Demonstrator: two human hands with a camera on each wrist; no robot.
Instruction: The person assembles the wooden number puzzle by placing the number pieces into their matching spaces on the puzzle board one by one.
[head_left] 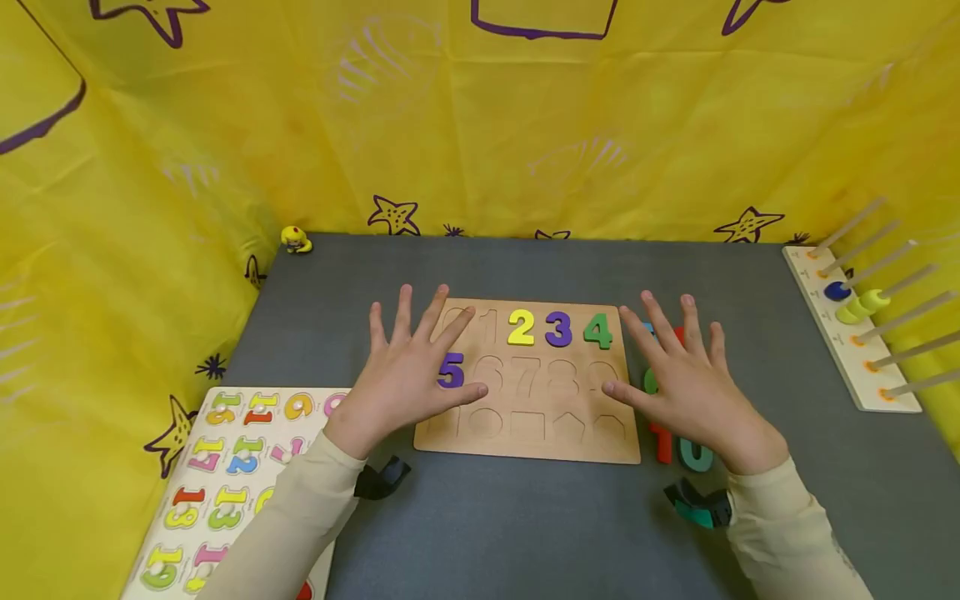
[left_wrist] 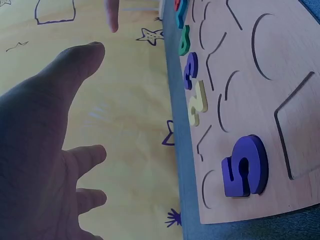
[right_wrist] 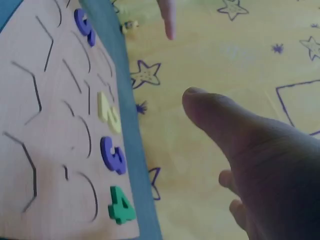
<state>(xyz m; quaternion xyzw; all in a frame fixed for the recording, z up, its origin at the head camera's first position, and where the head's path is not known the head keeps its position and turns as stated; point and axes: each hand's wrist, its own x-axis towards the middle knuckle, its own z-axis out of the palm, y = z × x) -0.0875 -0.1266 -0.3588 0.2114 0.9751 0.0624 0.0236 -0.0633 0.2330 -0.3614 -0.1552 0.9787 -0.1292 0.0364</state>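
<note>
A wooden puzzle board (head_left: 525, 450) with engraved number and shape outlines lies between the two hands. Both hands hold nothing. Fingers spread, the left hand (head_left: 401, 375) overlaps the board's left side in the head view, near a purple number 5 (head_left: 451, 370). My right hand (head_left: 690, 396), its fingers also spread, overlaps the board's right edge and partly hides a group of loose number pieces (head_left: 696, 456). Along the top row stand a yellow 2 (head_left: 521, 327), a purple 3 (head_left: 558, 329) and a green 4 (head_left: 597, 331). In the left wrist view, the purple 5 (left_wrist: 245, 165) stands raised on the board.
At the left lies a white number board (head_left: 202, 462) with colourful knobbed pieces, partly covered by the left sleeve. A base with upright pegs (head_left: 855, 333) and a few rings stands at the right. One small yellow toy (head_left: 296, 240) sits at the back left corner of the grey table.
</note>
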